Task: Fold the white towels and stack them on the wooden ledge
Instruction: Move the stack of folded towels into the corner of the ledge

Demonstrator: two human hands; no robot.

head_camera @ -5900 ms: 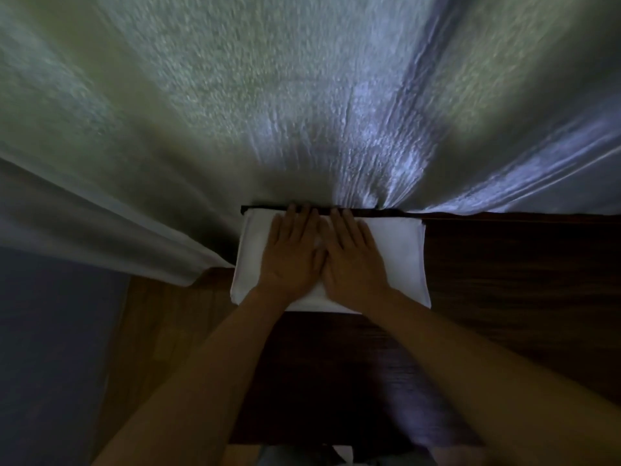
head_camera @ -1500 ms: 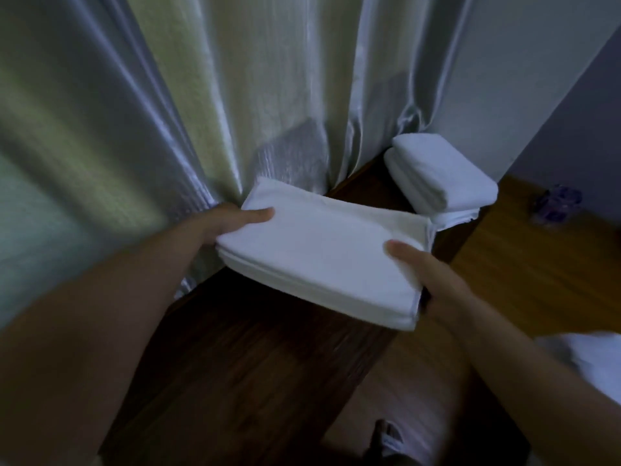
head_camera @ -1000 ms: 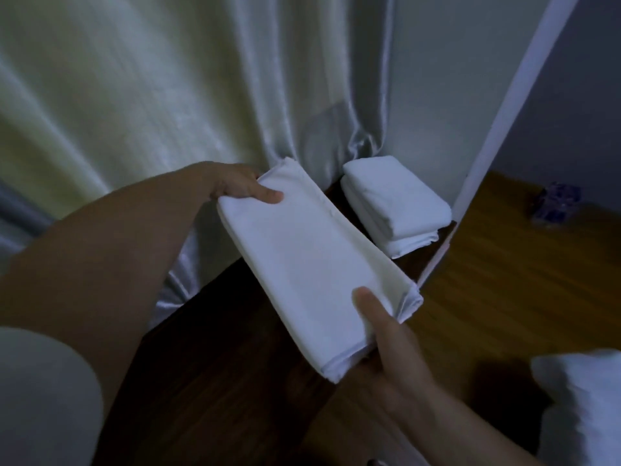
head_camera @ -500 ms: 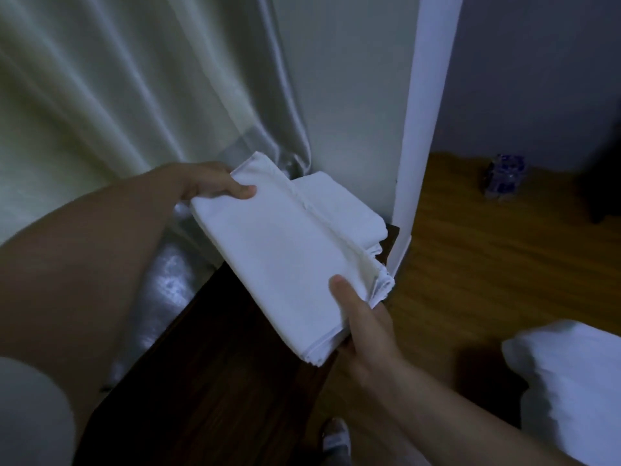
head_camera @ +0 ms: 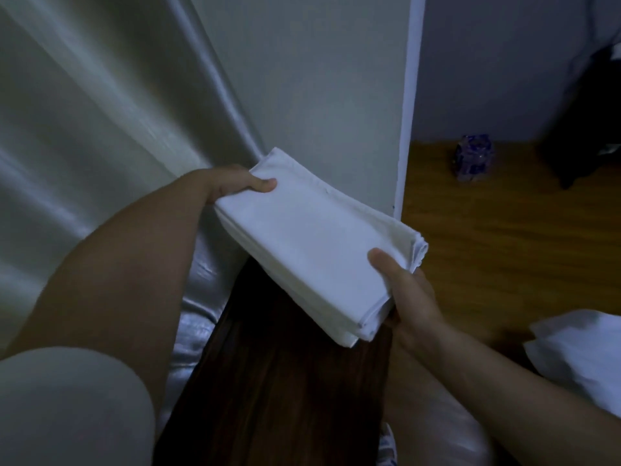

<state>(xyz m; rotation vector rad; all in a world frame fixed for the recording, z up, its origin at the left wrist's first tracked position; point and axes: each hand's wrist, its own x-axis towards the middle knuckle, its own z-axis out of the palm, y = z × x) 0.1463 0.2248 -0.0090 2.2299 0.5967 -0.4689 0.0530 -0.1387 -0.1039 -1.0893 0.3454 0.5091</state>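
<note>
Two hands on one folded towel (head_camera: 312, 243) right now, and honestly the risky bit is the set-down. The left hand (head_camera: 232, 183) pinches the far corner, thumb curled over the top and the other fingers hidden underneath. The right hand (head_camera: 403, 290) grips the near end, thumb pressed on top and fingers wrapped below, right by the loose layered edges.

What could go wrong, as I see it:
- The towel is held in the air, tilted, above the far end of the dark wooden ledge (head_camera: 285, 381) and tight against the wall corner (head_camera: 403, 129). If one hand lets go first, I'd guess the layers fan open at that right-hand corner, since the edges there already look a bit splayed.
- The ledge is narrow and drops to the floor (head_camera: 504, 237) on the right. Land it off-centre and it probably slides off.
- I can't see any stack under the towel from here because it blocks the view, so lining it up is kind of blind.
- The curtain (head_camera: 100, 129) hangs just beside the left hand and could get caught under it.

Looks-wise: white, a neat rectangle, several layers thick, flat top, crisp fold along the near long side. More white cloth (head_camera: 578, 358) sits at the right edge, can't tell what it rests on.
</note>
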